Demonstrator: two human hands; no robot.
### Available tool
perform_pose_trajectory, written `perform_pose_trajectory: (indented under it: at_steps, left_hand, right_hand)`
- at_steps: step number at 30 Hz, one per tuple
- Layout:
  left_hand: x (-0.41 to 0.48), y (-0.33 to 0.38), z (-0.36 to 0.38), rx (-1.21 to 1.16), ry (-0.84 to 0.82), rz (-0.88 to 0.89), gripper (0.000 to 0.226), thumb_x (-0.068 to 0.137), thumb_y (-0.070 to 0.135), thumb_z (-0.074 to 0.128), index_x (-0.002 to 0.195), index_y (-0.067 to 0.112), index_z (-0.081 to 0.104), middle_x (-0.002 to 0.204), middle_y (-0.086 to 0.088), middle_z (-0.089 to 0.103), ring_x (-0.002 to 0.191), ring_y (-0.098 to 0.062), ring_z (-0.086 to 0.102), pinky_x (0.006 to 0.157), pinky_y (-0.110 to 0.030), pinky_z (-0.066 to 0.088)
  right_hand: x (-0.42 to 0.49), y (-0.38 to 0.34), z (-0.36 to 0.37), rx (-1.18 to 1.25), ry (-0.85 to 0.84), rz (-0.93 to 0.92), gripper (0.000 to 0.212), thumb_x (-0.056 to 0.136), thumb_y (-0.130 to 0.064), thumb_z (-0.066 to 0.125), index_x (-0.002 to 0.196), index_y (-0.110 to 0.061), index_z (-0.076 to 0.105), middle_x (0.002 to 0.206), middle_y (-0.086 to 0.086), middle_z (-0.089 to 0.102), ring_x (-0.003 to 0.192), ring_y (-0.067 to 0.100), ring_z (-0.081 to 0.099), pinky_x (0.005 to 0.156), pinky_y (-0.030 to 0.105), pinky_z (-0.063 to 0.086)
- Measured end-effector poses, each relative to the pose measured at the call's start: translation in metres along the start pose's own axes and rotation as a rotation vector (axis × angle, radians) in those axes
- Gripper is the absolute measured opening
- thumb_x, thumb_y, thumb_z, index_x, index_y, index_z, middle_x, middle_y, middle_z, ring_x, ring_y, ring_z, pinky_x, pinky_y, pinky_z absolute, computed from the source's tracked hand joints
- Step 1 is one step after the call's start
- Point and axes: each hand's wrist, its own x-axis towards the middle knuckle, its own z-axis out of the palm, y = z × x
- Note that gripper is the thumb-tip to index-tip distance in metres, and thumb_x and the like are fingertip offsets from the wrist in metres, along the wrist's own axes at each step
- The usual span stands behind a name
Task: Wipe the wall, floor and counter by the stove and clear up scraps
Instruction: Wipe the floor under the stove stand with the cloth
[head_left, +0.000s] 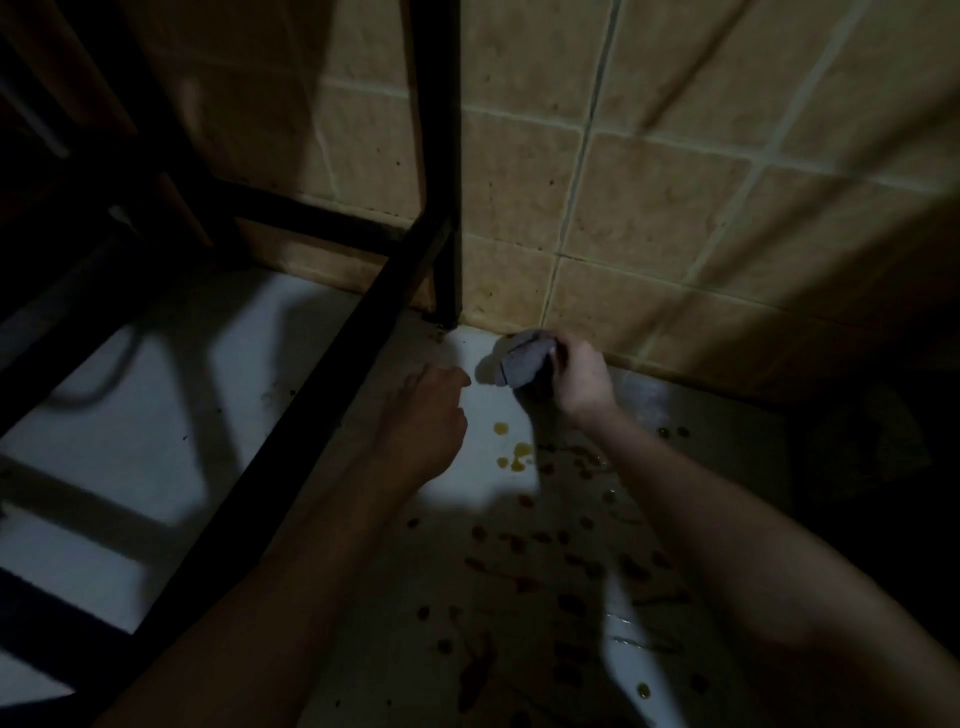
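My right hand (579, 376) grips a bunched grey cloth (522, 359) low at the corner where the tan tiled wall (649, 208) meets the white floor (483, 410). My left hand (431, 415) hovers just left of the cloth with fingers loosely curled and nothing in it. Yellow-orange drops (519, 452) and several brown spatters (545, 561) dot the floor below both hands.
A black metal frame with a vertical leg (445, 208) and a slanting lower bar (291, 431) stands at the left, its foot in the corner close to the cloth. The right side lies in deep shadow.
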Motion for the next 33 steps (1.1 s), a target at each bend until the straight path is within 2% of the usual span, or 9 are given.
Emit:
perform_pose_trajectory:
  at_steps: [3, 6, 11, 15, 20, 24, 27, 30, 33]
  left_hand:
    - [0.000, -0.006, 0.013, 0.005, -0.046, -0.010, 0.034, 0.090, 0.017, 0.049, 0.124, 0.020, 0.048, 0.128, -0.006, 0.047, 0.113, -0.026, 0.047, 0.096, -0.040, 0.041]
    - [0.002, -0.011, 0.018, 0.033, -0.044, 0.014, 0.036, 0.091, 0.015, 0.048, 0.126, 0.018, 0.047, 0.130, -0.007, 0.047, 0.117, -0.026, 0.046, 0.100, -0.039, 0.038]
    - [-0.006, -0.020, 0.034, -0.018, -0.029, -0.046, 0.035, 0.092, 0.012, 0.048, 0.127, 0.017, 0.048, 0.132, -0.006, 0.045, 0.115, -0.023, 0.046, 0.093, -0.033, 0.036]
    - [-0.007, -0.027, 0.046, 0.016, -0.037, -0.062, 0.035, 0.091, 0.015, 0.050, 0.125, 0.020, 0.050, 0.129, -0.005, 0.049, 0.110, -0.020, 0.049, 0.083, -0.027, 0.033]
    - [-0.001, -0.017, 0.045, 0.063, -0.051, -0.043, 0.036, 0.090, 0.018, 0.051, 0.126, 0.021, 0.049, 0.125, -0.007, 0.049, 0.107, -0.023, 0.050, 0.086, -0.035, 0.039]
    - [-0.006, -0.003, 0.044, 0.062, -0.066, 0.047, 0.035, 0.089, 0.016, 0.050, 0.124, 0.019, 0.051, 0.123, -0.008, 0.050, 0.103, -0.025, 0.051, 0.087, -0.036, 0.041]
    - [-0.015, 0.007, 0.045, 0.020, -0.050, 0.093, 0.033, 0.090, 0.018, 0.053, 0.123, 0.021, 0.052, 0.121, -0.005, 0.051, 0.103, -0.023, 0.052, 0.088, -0.037, 0.043]
    - [-0.022, 0.012, 0.045, -0.005, -0.067, 0.112, 0.032, 0.091, 0.021, 0.054, 0.123, 0.021, 0.053, 0.122, -0.004, 0.051, 0.107, -0.022, 0.052, 0.092, -0.037, 0.043]
    - [-0.024, 0.010, 0.045, 0.012, -0.102, 0.107, 0.033, 0.091, 0.022, 0.053, 0.124, 0.022, 0.052, 0.125, -0.004, 0.051, 0.111, -0.022, 0.051, 0.095, -0.036, 0.041]
  right_hand:
    - [0.004, 0.010, 0.029, -0.082, -0.117, -0.007, 0.037, 0.094, -0.008, 0.042, 0.128, -0.017, 0.055, 0.129, 0.010, 0.057, 0.118, 0.027, 0.053, 0.100, 0.033, 0.042]
    - [-0.003, 0.022, 0.062, -0.257, -0.298, -0.061, 0.044, 0.093, -0.007, 0.045, 0.135, -0.017, 0.047, 0.145, 0.009, 0.041, 0.134, 0.028, 0.037, 0.111, 0.043, 0.031]
    - [0.003, 0.026, 0.071, -0.375, -0.293, -0.095, 0.057, 0.093, -0.011, 0.047, 0.145, -0.028, 0.031, 0.159, 0.000, 0.011, 0.146, 0.026, 0.010, 0.116, 0.052, 0.016]
    - [0.005, 0.034, 0.068, -0.385, -0.326, -0.128, 0.051, 0.093, -0.009, 0.047, 0.141, -0.023, 0.038, 0.158, 0.000, 0.018, 0.145, 0.025, 0.016, 0.115, 0.050, 0.021]
    - [-0.007, 0.056, 0.054, -0.325, -0.294, -0.050, 0.052, 0.094, -0.010, 0.045, 0.143, -0.025, 0.036, 0.158, 0.002, 0.018, 0.146, 0.023, 0.014, 0.117, 0.050, 0.018]
    - [-0.023, 0.080, 0.030, -0.297, -0.202, -0.007, 0.041, 0.097, -0.018, 0.040, 0.137, -0.024, 0.046, 0.153, 0.001, 0.031, 0.142, 0.025, 0.025, 0.114, 0.051, 0.022]
    - [-0.033, 0.101, 0.007, -0.329, -0.196, 0.020, 0.041, 0.098, -0.015, 0.034, 0.135, -0.023, 0.048, 0.152, 0.000, 0.033, 0.140, 0.024, 0.028, 0.115, 0.050, 0.020]
    - [-0.043, 0.124, -0.016, -0.295, -0.153, 0.123, 0.043, 0.097, -0.011, 0.034, 0.137, -0.021, 0.048, 0.154, 0.002, 0.031, 0.141, 0.025, 0.027, 0.118, 0.046, 0.018]
    - [-0.061, 0.146, -0.038, -0.155, -0.049, 0.188, 0.040, 0.095, -0.011, 0.042, 0.133, -0.016, 0.051, 0.149, 0.009, 0.038, 0.137, 0.028, 0.034, 0.116, 0.037, 0.021]
